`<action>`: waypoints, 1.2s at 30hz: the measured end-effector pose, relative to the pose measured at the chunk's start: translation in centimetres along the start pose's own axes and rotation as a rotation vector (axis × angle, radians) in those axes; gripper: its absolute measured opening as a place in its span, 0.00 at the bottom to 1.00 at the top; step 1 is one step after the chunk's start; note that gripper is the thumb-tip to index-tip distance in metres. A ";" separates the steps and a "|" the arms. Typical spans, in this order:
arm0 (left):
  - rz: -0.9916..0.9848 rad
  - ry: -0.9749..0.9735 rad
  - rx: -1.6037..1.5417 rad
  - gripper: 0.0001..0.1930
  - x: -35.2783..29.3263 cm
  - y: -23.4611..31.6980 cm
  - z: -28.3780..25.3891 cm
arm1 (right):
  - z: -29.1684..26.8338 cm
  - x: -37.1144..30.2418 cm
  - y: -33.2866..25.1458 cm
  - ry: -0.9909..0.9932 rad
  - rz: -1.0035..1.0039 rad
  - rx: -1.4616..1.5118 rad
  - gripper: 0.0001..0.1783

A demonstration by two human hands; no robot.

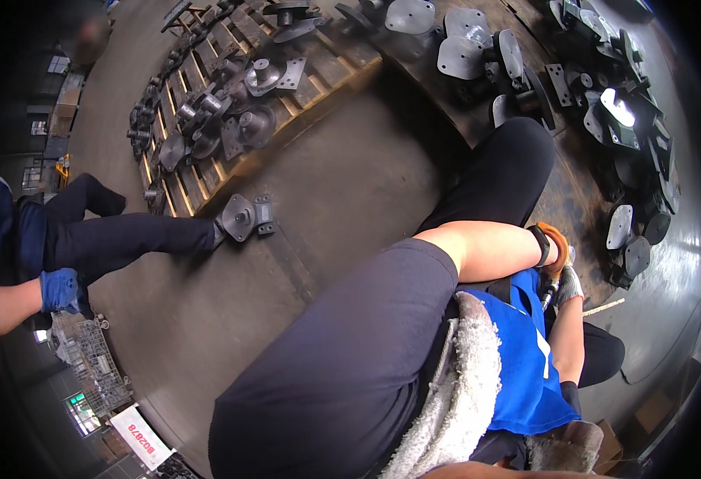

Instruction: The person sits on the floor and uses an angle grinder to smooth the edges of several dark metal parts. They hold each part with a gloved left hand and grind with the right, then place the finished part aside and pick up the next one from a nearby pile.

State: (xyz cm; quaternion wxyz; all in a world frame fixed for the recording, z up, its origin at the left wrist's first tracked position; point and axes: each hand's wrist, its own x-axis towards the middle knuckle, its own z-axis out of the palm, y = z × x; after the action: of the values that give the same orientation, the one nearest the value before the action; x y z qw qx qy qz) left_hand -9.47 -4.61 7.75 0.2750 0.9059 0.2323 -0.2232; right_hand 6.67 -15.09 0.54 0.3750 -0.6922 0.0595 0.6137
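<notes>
Both of my hands are close together at the right, beside my blue apron. My left hand (558, 246), in an orange glove with a black band at the wrist, is curled closed. Just below it, my right hand (571, 285), in a grey-white knit glove, is closed around a slim metal tool (550, 292). The tool runs between the two hands; its kind is too hidden to tell. What my left fingers grip is covered by the glove. Past my raised knee, grey metal flanges with short shafts (637, 255) stand on a dark wooden board (562, 191).
A slatted wooden pallet (342, 80) at the upper left bears several flanged parts. One flange (238, 217) rests on the floor by a co-worker's foot. That person's blue-gloved hand (61, 290) hangs at far left, near a wire cage (99, 363). A pale stick (603, 306) lies right.
</notes>
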 end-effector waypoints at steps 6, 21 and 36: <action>-0.003 0.019 -0.029 0.25 0.2 -0.5 0.1 | 0.9 0.3 -0.1 -0.018 0.009 0.010 0.16; -0.065 0.002 -0.122 0.23 -2.7 -1.2 -1.3 | 2.2 0.4 0.6 -0.079 0.005 0.062 0.15; -0.121 -0.033 -0.156 0.22 -6.5 -1.3 -4.1 | 2.0 0.7 1.1 -0.107 0.016 0.041 0.14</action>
State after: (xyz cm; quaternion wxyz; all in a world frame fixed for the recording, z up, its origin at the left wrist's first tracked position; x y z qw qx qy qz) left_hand -14.22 -3.13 13.77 0.3346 0.8622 0.2987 -0.2354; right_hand 4.66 -14.47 -0.52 0.3868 -0.6500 0.0574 0.6516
